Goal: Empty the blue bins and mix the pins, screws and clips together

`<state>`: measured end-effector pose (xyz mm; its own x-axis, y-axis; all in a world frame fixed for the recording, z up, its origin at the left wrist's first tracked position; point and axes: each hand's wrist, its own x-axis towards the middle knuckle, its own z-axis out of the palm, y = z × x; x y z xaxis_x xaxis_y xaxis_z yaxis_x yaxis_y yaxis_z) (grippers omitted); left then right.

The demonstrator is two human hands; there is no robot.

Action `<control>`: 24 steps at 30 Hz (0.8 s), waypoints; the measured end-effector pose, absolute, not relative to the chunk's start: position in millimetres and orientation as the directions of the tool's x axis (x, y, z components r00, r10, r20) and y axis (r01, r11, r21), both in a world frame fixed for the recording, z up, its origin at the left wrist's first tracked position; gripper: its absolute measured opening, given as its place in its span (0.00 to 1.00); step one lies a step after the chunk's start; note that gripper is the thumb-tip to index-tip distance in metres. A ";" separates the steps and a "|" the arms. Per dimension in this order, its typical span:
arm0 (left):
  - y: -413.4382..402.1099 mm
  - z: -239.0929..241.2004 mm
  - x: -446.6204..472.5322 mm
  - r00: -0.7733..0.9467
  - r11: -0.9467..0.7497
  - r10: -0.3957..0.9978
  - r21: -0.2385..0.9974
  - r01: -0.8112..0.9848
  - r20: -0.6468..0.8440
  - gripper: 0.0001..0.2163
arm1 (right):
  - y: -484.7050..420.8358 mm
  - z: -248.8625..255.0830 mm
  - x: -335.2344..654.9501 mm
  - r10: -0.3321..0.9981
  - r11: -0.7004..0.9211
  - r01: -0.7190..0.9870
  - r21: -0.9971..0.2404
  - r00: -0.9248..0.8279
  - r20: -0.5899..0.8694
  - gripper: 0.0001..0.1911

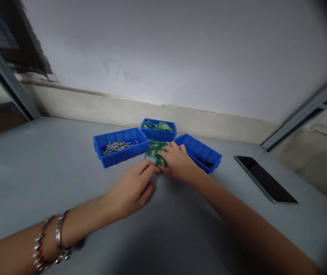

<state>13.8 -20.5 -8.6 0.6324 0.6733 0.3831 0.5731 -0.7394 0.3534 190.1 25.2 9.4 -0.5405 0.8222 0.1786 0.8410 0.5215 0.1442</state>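
Note:
A small pile of green plastic pieces (153, 149) lies on the grey table (51, 179) between three blue bins. My right hand (177, 162) rests on the near side of the pile, fingers curled over some pieces. My left hand (133, 187) lies just beside it, fingertips together and touching the pile's near edge. What either hand grips is too small to make out. The left blue bin (121, 146) holds silver screws. The back blue bin (158, 130) holds more green pieces. The right blue bin (202, 152) holds small dark parts.
A dark phone (265, 178) lies flat on the table to the right. A pale wall with a low ledge runs behind the bins. Metal frame posts stand at the far left and right. My left wrist wears bracelets (50, 246).

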 end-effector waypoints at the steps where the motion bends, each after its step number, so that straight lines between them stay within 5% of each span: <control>1: -20.1 -9.0 13.7 0.628 -0.741 0.672 0.349 0.574 0.393 0.13 | 22.2 7.0 190.6 0.822 0.514 0.844 0.155 -0.536 0.194 0.16; 17: -18.5 -7.6 10.3 0.551 -0.712 0.700 0.389 0.584 0.455 0.09 | 1.4 -12.8 201.1 0.845 0.373 0.893 0.250 -0.439 0.307 0.13; 20: -16.4 -10.9 9.0 0.540 -0.715 0.698 0.412 0.565 0.470 0.10 | 0.7 -14.0 201.8 0.828 0.365 0.917 0.163 -0.400 0.393 0.13; 24: -12.0 -14.6 9.7 0.430 -0.644 0.764 0.537 0.545 0.481 0.10 | -6.8 -8.2 202.9 0.794 0.417 0.894 -0.164 -0.271 0.544 0.13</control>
<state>9.7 -12.0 -14.6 0.4297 0.7645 0.4806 0.5446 -0.6439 0.5374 202.9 -6.8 -8.2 -0.2710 0.7939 0.5443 0.8939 0.4173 -0.1637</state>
